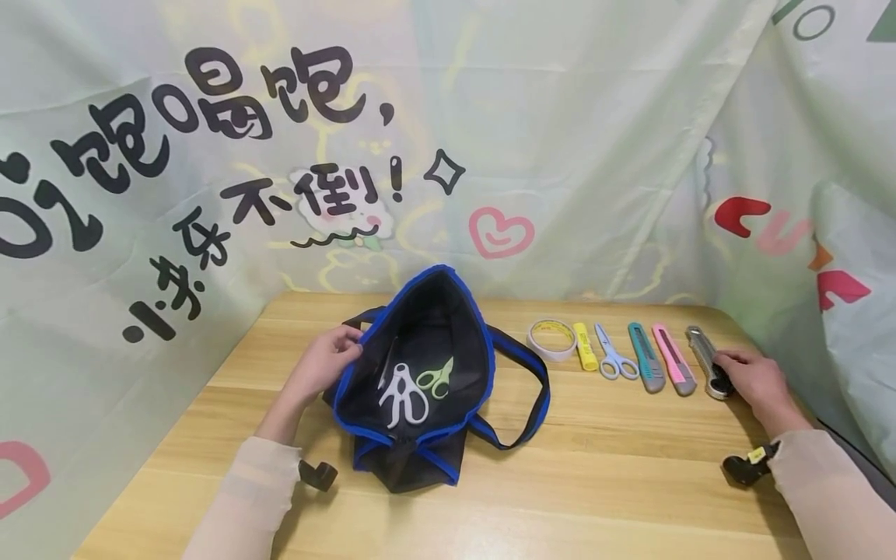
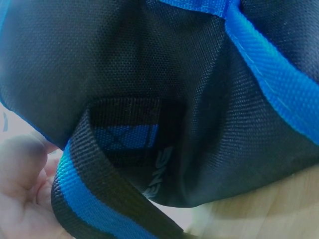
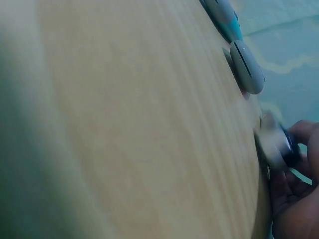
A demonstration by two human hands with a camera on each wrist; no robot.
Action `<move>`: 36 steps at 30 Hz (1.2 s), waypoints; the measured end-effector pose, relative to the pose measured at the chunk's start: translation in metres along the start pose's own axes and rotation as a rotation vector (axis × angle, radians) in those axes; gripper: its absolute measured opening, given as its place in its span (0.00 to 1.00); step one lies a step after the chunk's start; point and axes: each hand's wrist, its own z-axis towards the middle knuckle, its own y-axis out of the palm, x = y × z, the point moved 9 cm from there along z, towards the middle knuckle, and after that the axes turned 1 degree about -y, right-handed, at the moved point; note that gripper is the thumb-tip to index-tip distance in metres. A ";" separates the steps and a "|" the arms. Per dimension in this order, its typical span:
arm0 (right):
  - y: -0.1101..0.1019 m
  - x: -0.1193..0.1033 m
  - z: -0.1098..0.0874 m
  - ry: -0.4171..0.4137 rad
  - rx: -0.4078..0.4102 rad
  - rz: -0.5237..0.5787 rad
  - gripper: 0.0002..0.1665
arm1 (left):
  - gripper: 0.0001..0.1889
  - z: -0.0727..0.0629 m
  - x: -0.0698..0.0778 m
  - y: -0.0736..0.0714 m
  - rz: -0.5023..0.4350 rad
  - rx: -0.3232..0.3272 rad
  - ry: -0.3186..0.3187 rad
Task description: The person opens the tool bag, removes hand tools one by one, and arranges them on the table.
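Note:
A black tool bag with blue trim (image 1: 483,330) stands gaping on the table, left of centre. My left hand (image 1: 325,362) holds its left rim; in the left wrist view, a strap (image 2: 82,174) hides part of the fingers. Inside lie white-handled scissors (image 1: 407,395) and small green scissors (image 1: 438,380). At the far right of the row of tools, my right hand (image 1: 756,383) grips the rear end of a silver-grey utility knife (image 1: 700,348). In the right wrist view, the knife's end (image 3: 275,147) is blurred between thumb and fingers.
Left of the silver-grey knife lie a pink utility knife (image 1: 674,359), a teal one (image 1: 645,358), light-blue scissors (image 1: 616,362), a yellow glue stick (image 1: 585,348) and a tape roll (image 1: 532,340). The bag's handle (image 1: 541,397) loops toward them. A printed curtain (image 1: 595,155) hangs behind the table.

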 end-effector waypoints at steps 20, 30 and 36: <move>0.004 0.000 0.008 -0.031 -0.062 -0.044 0.36 | 0.11 -0.001 0.002 -0.001 0.005 -0.003 0.004; 0.000 -0.007 0.006 -0.079 -0.132 0.021 0.38 | 0.11 -0.001 0.000 0.000 0.008 -0.004 0.004; -0.005 -0.023 0.006 -0.098 -0.159 -0.051 0.44 | 0.11 0.000 0.000 -0.003 0.025 0.008 0.005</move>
